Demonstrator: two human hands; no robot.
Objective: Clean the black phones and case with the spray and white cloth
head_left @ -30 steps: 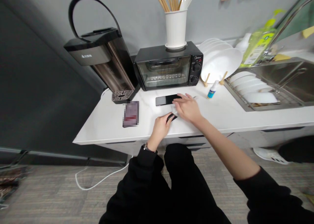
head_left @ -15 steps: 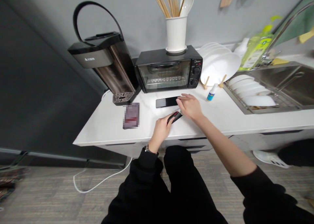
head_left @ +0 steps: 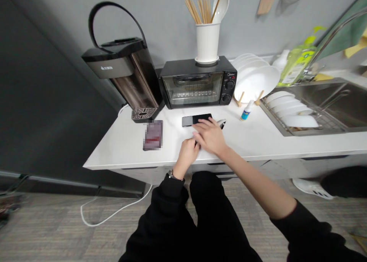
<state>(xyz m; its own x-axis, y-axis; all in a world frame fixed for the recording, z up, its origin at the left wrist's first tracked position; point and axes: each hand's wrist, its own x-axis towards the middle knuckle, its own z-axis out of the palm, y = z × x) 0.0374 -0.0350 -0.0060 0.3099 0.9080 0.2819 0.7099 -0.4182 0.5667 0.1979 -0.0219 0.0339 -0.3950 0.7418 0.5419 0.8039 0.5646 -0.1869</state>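
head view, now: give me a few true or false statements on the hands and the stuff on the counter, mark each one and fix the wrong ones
1. The left hand holds a dark object. True; most of it is hidden by the right hand.
2. The right hand is holding the spray bottle. False: the bottle stands on the counter, apart from both hands.
3. A white cup with wooden sticks stands on the toaster oven. True.
4. The flat black rectangle lies on top of the toaster oven. False: it lies on the counter in front of it.
5. The watch is on the left wrist. True.
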